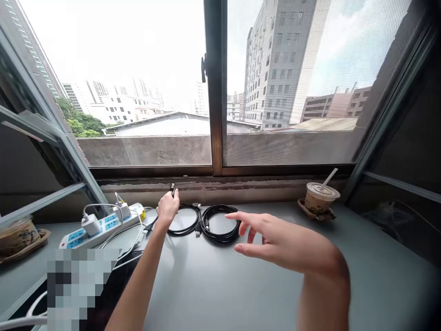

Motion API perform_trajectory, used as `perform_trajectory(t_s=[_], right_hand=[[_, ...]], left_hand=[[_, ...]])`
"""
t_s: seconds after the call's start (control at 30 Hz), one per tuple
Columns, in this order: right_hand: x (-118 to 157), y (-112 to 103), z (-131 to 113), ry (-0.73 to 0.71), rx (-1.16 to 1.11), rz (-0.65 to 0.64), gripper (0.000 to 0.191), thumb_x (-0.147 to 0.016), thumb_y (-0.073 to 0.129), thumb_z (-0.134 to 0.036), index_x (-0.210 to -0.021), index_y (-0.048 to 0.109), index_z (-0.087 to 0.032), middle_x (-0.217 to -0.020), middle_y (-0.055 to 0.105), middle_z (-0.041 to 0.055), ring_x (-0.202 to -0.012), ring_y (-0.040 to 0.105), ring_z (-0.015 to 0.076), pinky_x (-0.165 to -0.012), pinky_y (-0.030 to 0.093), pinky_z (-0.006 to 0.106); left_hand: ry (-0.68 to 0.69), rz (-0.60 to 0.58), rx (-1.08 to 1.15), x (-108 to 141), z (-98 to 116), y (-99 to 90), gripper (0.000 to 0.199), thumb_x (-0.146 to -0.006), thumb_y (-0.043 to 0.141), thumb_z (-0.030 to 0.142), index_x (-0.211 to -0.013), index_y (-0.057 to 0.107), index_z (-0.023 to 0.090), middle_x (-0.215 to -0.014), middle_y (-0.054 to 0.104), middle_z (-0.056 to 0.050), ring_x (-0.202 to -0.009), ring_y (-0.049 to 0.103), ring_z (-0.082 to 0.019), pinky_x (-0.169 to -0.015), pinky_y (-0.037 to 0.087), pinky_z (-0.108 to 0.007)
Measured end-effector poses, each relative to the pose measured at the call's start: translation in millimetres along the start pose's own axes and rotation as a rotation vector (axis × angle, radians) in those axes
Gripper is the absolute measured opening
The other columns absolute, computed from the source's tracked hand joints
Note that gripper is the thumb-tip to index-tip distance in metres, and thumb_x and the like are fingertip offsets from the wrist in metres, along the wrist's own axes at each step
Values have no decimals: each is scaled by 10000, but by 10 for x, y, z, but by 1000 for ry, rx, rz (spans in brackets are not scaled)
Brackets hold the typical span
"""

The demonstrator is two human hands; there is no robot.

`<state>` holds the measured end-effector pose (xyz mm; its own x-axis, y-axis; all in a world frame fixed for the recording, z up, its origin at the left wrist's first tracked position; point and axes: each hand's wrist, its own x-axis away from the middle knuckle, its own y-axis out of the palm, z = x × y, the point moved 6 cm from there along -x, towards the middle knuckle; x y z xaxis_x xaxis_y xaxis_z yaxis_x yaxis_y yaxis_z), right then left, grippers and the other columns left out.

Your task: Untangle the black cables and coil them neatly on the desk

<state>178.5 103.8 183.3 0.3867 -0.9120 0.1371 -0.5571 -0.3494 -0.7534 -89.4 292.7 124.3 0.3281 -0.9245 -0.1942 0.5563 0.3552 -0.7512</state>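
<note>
Two coils of black cable lie side by side on the grey table. My left hand (168,208) is closed by the left coil (188,231), and a black cable end with a small metal-tipped plug (172,186) sticks up from its fingers. The rest of what it grips is hidden by the hand. Just right of the thicker right coil (220,237), my right hand (263,234) hovers with thumb and fingers apart, holding nothing. Its index fingertip overlaps the coil's edge in view; contact cannot be made out. Flat connectors (197,230) show between the coils.
At the left stands a white power strip (110,223) with blue sockets, plugged-in chargers and white cords. A lidded cup with a straw (320,195) sits in a cardboard holder at right; another cup (19,234) is far left. Behind the table (213,289) are a sill and window.
</note>
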Motion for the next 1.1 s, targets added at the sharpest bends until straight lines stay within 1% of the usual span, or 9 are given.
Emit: perform_trajectory(t_s=[0.13, 0.23, 0.33, 0.5, 0.6, 0.73, 0.9, 1.0, 1.1], right_hand=[[-34, 19, 1, -13, 11, -14, 536, -836, 507, -499, -1351, 389, -412, -1085, 543, -28, -1001, 502, 130, -826, 381, 225], [-86, 38, -27, -37, 22, -42, 537, -836, 509, -490, -1353, 398, -395, -1082, 550, -29, -977, 507, 126, -806, 378, 224], [-163, 55, -62, -61, 27, -61, 537, -837, 509, -489, -1351, 413, -364, -1075, 555, -27, -991, 500, 128, -806, 380, 223], [-244, 84, -104, -101, 1, -38, 550, -847, 502, -494, -1366, 405, -340, -1140, 531, -23, -993, 502, 119, -860, 389, 233], [-247, 95, -111, -103, -2, -24, 540, -850, 501, -494, -1360, 417, -340, -1149, 528, -17, -993, 506, 127, -845, 400, 231], [-274, 23, -167, -169, -40, 48, 494, -865, 483, -538, -1302, 495, -308, -1068, 566, 2, -942, 530, 120, -793, 412, 203], [-317, -99, -332, -321, -17, 213, 412, -920, 380, -549, -1119, 596, -261, -944, 597, -10, -778, 533, 82, -657, 366, 171], [-280, -131, -391, -296, 78, 358, 429, -930, 329, -563, -930, 614, -243, -837, 598, -30, -693, 512, 74, -600, 315, 175], [-219, -128, -424, -273, 114, 448, 481, -920, 310, -596, -845, 601, -221, -749, 587, -25, -633, 498, 77, -571, 288, 184]], left_hand=[[48, 146, 288, 83, 145, -330, 367, -873, 274, 466, -723, 460, 188, -559, 526, -29, -504, 559, -190, -600, 438, -319], [153, 96, 525, 247, 387, -470, 354, -860, 278, 499, -802, 439, 189, -571, 476, 20, -420, 481, -120, -460, 384, -240], [237, -14, 675, 475, 645, -545, 376, -831, 330, 533, -885, 457, 184, -540, 452, 47, -401, 464, -105, -428, 368, -218], [293, -207, 855, 819, 918, -544, 452, -745, 535, 511, -994, 530, 133, -531, 524, 32, -512, 542, -126, -527, 426, -226], [286, -290, 843, 955, 988, -502, 463, -703, 604, 449, -1016, 572, 109, -687, 629, -38, -676, 594, -156, -573, 430, -231], [272, -413, 918, 1140, 1082, -464, 469, -694, 607, 345, -1100, 560, 115, -895, 658, -79, -805, 609, -176, -670, 463, -266], [367, -433, 932, 1427, 1214, -497, 454, -762, 578, 298, -1193, 543, 160, -983, 649, -63, -919, 582, -164, -840, 444, -273], [443, -397, 954, 1564, 1264, -537, 482, -823, 544, 320, -1288, 474, 216, -995, 645, -41, -902, 582, -147, -848, 438, -262], [473, -451, 976, 1648, 1288, -536, 485, -854, 518, 327, -1324, 437, 234, -949, 643, -24, -866, 588, -143, -814, 449, -250]])
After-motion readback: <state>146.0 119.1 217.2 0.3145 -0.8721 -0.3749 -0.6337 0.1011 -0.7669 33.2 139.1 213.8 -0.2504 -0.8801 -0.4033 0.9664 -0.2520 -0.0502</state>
